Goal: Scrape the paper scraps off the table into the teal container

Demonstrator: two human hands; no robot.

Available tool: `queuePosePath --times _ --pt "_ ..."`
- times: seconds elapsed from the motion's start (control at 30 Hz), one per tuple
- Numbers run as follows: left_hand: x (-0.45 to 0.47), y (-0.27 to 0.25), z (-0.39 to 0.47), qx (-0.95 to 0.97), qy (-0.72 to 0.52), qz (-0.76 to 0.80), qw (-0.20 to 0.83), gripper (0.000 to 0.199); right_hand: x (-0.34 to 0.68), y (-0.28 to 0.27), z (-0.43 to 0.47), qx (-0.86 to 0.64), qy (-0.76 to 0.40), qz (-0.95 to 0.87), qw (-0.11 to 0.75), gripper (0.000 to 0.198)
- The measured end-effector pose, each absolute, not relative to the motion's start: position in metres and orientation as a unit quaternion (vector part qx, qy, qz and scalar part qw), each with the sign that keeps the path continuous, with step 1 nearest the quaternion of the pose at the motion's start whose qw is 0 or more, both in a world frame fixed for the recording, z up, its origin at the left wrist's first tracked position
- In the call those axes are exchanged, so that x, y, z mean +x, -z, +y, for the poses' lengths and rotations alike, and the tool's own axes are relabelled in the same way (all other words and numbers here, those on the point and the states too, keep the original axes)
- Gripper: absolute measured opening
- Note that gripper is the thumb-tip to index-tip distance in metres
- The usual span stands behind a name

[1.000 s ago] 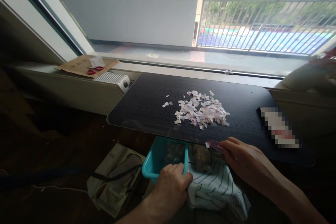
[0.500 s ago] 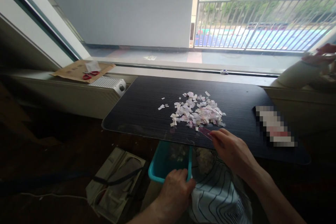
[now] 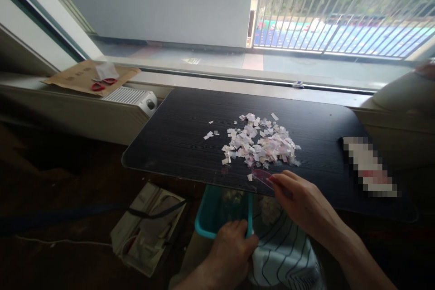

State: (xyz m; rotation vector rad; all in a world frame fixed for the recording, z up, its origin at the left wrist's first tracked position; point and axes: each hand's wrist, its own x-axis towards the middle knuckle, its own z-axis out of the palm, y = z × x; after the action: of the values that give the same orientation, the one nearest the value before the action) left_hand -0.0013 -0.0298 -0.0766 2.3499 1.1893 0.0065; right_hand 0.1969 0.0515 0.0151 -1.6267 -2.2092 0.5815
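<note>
My right hand (image 3: 295,192) pinches a flat, see-through pink piece of plastic (image 3: 261,177) low over the near part of the dark table (image 3: 170,131). By its tip lies a single white paper scrap (image 3: 250,177). Just beyond is a loose pile of small cut paper pieces (image 3: 261,142), pale white and pinkish. Below the table's front edge, my left hand (image 3: 233,244) is closed around the near right rim of a turquoise plastic bin (image 3: 204,229). Some scraps show dimly inside the bin. Next to it sits a striped light-blue bag or cloth (image 3: 282,253) with pale scraps at its top.
Red-handled scissors (image 3: 103,84) lie on a brown envelope (image 3: 73,77) at the left sill, above a white radiator (image 3: 127,98). A blurred-out dark object (image 3: 369,165) rests at the table's right. An open box (image 3: 149,231) stands on the floor.
The view has tipped downward a little. My right hand has drawn the plastic piece slightly left and nearer, and one scrap has come away from the pile with it. My left hand keeps its grip.
</note>
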Motion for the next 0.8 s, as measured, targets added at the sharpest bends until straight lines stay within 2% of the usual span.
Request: queuePosePath --times 0.33,0.57,0.8 --pt "0.001 0.063 -0.021 0.857 0.026 0.435 0.275 0.018 0.201 -0.014 0.047 -0.616 -0.170 -0.753 0.157 0.021" --pt "-0.001 0.060 -0.020 0.861 0.033 0.429 0.270 0.014 0.178 -0.014 0.049 -0.591 -0.231 -0.758 0.152 0.021" --pt "0.001 0.065 -0.027 0.867 0.024 0.431 0.247 0.010 0.157 -0.012 0.071 -0.562 -0.175 -0.790 0.168 0.021"
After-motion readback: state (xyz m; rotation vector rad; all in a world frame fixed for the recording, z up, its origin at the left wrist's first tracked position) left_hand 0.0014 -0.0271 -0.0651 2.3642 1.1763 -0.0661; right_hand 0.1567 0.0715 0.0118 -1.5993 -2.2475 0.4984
